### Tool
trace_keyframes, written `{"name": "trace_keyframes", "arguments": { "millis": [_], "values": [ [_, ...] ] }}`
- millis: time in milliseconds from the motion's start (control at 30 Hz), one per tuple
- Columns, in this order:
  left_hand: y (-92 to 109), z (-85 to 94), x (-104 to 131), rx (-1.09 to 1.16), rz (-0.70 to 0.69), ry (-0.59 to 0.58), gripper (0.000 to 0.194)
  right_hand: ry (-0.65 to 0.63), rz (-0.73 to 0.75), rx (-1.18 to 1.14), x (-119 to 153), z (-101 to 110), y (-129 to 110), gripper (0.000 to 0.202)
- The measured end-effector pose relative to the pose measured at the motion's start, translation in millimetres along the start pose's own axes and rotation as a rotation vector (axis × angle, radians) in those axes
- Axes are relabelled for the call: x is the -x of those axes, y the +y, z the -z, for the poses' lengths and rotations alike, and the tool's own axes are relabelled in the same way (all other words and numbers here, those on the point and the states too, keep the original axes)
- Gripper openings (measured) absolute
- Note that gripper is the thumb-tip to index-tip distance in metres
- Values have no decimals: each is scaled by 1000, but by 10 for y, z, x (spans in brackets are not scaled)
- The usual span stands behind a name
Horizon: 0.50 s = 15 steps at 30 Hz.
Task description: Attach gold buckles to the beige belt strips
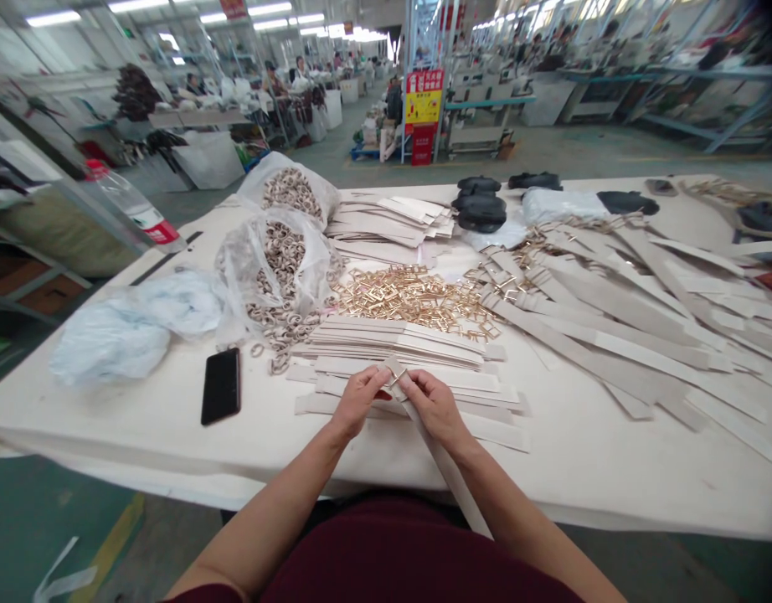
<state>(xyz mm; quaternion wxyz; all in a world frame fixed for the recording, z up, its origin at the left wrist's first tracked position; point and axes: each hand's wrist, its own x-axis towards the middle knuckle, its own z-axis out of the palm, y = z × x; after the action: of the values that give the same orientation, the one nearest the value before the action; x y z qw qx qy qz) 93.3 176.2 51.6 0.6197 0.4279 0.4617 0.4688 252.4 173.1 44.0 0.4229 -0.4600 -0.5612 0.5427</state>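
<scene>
Left hand and right hand, grip pinched closed on the buckled beige strap (loose gold buckles at twelve o'clock), should keep it flat.

A large factory hall, lit by rows of white tube lights that recede along the ceiling. A pale wall is at upper left. The floor is green-grey, with a yellow line at lower left. A wide desk with a cream cover fills the foreground; a metal shelf stands to its left. Beyond, an aisle runs back between work tables. White bins and seated people are on the aisle's left. Near centre, a blue-grey frame carries a yellow-and-red sign above a red box. The far end is blurred.
</scene>
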Motion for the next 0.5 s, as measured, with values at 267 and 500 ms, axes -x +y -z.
{"name": "trace_keyframes", "arguments": {
  "millis": [267, 500],
  "values": [
    [-95, 17, -65, 36, 17, 161, 33, -135, -153, 108, 79, 140, 161, 29],
    [-127, 32, -37, 41, 62, 80, 30, -130, -183, -111, 82, 17, 205, 35]
  ]
}}
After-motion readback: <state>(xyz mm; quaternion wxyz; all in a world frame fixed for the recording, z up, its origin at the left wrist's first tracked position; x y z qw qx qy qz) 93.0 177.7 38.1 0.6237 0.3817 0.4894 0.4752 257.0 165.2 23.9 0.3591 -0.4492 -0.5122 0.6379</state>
